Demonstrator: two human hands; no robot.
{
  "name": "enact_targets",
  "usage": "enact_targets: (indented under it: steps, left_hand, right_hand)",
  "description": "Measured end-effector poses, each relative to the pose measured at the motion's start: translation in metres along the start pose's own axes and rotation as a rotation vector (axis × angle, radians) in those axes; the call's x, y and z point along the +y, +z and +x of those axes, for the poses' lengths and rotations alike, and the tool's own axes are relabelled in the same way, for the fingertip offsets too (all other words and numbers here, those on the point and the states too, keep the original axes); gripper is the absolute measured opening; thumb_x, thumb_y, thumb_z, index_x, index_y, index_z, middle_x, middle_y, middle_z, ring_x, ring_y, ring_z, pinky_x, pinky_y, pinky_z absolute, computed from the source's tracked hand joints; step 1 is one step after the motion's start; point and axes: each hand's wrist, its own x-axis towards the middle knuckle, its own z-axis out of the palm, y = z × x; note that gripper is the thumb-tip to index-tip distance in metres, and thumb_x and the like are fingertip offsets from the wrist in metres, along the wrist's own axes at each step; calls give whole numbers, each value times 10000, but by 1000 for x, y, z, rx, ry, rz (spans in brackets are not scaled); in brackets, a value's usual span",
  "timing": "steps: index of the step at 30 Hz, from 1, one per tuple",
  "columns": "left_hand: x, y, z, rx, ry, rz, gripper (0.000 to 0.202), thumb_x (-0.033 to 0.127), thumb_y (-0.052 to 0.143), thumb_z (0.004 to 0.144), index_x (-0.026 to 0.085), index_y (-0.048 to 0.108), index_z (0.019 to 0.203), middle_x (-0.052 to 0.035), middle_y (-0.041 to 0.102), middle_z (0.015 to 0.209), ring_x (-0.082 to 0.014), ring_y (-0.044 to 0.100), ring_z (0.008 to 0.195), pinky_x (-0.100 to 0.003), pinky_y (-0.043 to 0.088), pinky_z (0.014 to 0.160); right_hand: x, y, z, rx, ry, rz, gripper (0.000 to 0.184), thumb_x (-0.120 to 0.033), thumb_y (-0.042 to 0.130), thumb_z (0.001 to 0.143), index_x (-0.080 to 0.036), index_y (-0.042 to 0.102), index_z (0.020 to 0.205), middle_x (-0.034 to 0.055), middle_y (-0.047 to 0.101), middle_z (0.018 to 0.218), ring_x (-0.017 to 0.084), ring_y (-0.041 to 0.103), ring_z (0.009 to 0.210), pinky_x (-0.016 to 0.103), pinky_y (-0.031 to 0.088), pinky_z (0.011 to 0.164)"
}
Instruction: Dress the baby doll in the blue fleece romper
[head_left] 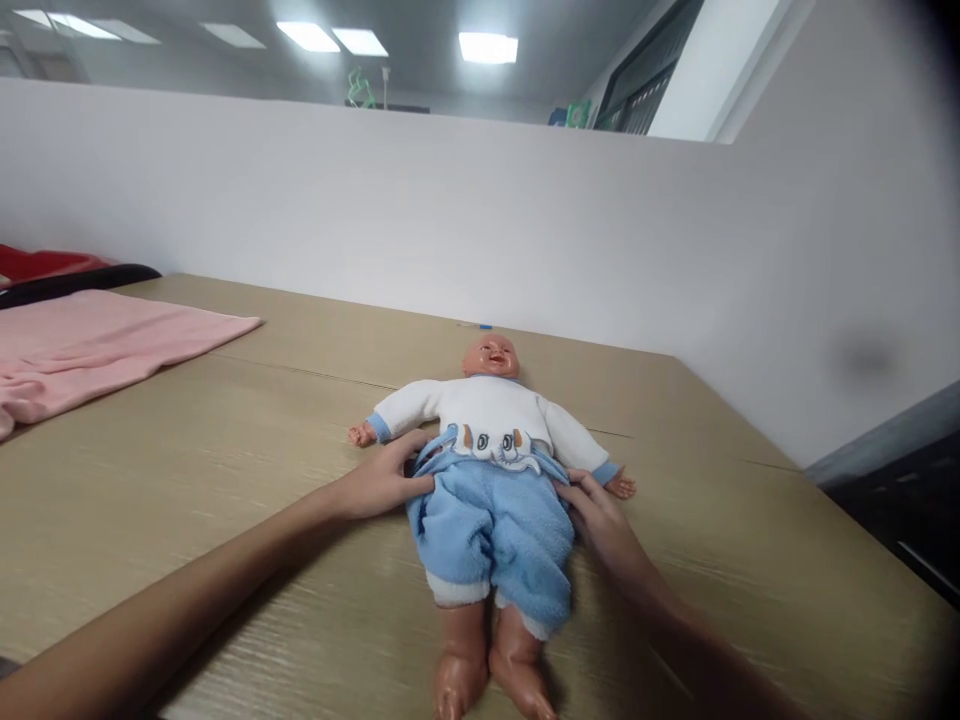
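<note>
A baby doll (495,360) lies on its back, head toward the wall and bare feet toward me. It wears a white long-sleeved top (491,400) with blue cuffs, and light blue trousers (491,520) whose bib with an animal face (496,445) lies across the waist. At the left hip, my left hand (386,475) pinches the edge of the trousers near a strap. My right hand (596,505) is closed on the trousers' other side, just below the waist. Some fingers of both hands are hidden by the cloth.
The doll rests on a wooden table (300,400) against a white wall (375,210). A pink cloth (112,335) is spread at the left, with a red and black item (60,270) behind it. Close to the wall lies a small blue-ended object (484,327).
</note>
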Motion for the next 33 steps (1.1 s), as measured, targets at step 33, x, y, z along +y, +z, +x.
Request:
enact_targets:
  steps: [33]
  left_hand:
    - [13,-19,26,79,41,60,496,687,666,1047,214,624,902,3,544,880,-202,479,833,-340,387,774]
  right_hand:
    - [-22,10,29,-84,-363,-420,601,-870,829,756,-276,738,757,53,765,867,336,679,963,455,553,1004]
